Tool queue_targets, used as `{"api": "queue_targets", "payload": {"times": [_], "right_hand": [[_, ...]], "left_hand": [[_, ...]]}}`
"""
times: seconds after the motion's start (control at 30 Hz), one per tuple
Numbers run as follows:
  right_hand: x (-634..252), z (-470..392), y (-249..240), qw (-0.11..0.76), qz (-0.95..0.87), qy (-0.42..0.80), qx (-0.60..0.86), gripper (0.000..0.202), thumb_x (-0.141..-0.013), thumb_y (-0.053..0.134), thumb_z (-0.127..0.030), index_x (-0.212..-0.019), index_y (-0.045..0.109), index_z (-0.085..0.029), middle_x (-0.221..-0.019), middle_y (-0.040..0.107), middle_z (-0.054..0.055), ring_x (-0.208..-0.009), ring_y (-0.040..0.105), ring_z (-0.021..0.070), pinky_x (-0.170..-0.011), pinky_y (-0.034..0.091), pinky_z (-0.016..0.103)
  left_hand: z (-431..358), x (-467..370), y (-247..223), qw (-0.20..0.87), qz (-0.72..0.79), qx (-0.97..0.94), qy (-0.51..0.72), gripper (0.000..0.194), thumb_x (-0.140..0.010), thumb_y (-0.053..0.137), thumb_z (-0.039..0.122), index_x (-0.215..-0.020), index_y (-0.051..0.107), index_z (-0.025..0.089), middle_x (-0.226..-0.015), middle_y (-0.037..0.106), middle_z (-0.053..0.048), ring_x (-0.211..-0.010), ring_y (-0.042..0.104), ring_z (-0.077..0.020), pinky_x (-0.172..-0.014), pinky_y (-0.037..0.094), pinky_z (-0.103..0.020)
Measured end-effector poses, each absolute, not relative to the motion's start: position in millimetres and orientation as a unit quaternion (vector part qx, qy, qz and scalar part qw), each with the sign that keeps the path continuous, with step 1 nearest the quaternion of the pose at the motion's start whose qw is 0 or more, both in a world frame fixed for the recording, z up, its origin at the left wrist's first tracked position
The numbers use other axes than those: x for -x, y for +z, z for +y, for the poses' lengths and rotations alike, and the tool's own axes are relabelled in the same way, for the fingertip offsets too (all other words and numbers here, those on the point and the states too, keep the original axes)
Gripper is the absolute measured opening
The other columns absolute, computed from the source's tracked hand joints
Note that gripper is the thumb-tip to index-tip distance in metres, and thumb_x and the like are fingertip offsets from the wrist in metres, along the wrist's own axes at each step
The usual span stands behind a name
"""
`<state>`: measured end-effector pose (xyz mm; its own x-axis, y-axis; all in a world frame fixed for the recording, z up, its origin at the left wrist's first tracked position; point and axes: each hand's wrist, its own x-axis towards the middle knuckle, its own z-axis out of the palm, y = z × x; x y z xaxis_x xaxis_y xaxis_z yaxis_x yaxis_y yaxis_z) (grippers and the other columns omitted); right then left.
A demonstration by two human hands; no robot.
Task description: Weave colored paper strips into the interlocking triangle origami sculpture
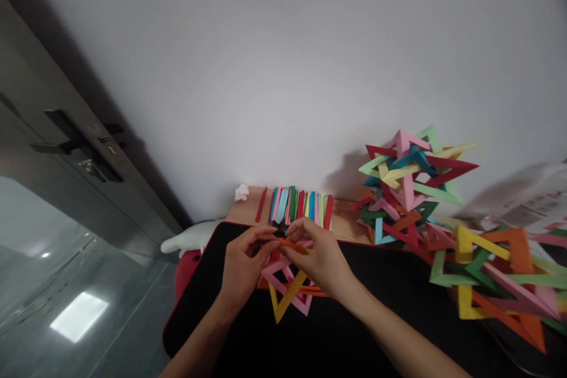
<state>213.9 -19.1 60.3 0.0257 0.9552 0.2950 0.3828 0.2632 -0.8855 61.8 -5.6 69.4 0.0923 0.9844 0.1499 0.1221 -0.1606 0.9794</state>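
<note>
Over a black mat, both hands meet at a folded-paper star model made of pink, yellow and orange strips. My left hand pinches the orange paper strip at its left end, thumb and fingers pressed together. On the same orange strip, my right hand closes from the right, fingertips almost touching those of the left. The fingers cover part of the model's top. Its yellow and pink points stick out below the hands.
Folded paper strips in many colours stand in a row on a wooden board, beside crumpled paper. Finished paper stars are stacked at right, with a larger one nearer. A door stands at left.
</note>
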Motion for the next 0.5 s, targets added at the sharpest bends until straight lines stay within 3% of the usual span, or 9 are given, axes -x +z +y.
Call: {"api": "queue_targets", "payload": {"times": [0.17, 0.27, 0.5], "right_hand": [[-215.1, -20.7, 63.9, 0.449, -0.642, 0.334, 0.525, 0.013, -0.07, 0.068, -0.024, -0.077, 0.057, -0.02, -0.075, 0.066, 0.002, -0.074, 0.064, 0.0176, -0.064, 0.05, 0.029], [-221.2, -20.2, 68.2, 0.423, -0.653, 0.367, 0.509, 0.011, -0.077, 0.064, -0.03, -0.077, 0.062, -0.02, -0.078, 0.068, 0.003, -0.075, 0.064, 0.0179, -0.067, 0.05, 0.03], [-231.5, -15.4, 66.7, 0.431, -0.66, 0.368, 0.492, 0.006, -0.079, 0.062, -0.022, -0.081, 0.066, -0.02, -0.083, 0.072, 0.003, -0.08, 0.067, 0.0178, -0.071, 0.052, 0.03]], "left_hand": [[-10.0, -62.4, 65.2, 0.401, 0.462, -0.62, 0.492, 0.01, -0.072, 0.069, 0.018, -0.083, 0.067, 0.019, -0.074, 0.069, 0.0, -0.07, 0.066, -0.016, -0.065, 0.051, -0.023], [-8.1, -60.9, 64.5, 0.417, 0.463, -0.606, 0.495, 0.012, -0.071, 0.07, 0.017, -0.082, 0.063, 0.018, -0.072, 0.068, 0.001, -0.069, 0.065, -0.0151, -0.064, 0.05, -0.022], [6.2, -54.1, 70.9, 0.385, 0.472, -0.661, 0.438, 0.011, -0.072, 0.071, 0.02, -0.082, 0.068, 0.019, -0.077, 0.072, -0.001, -0.073, 0.065, -0.0184, -0.069, 0.048, -0.027]]}}
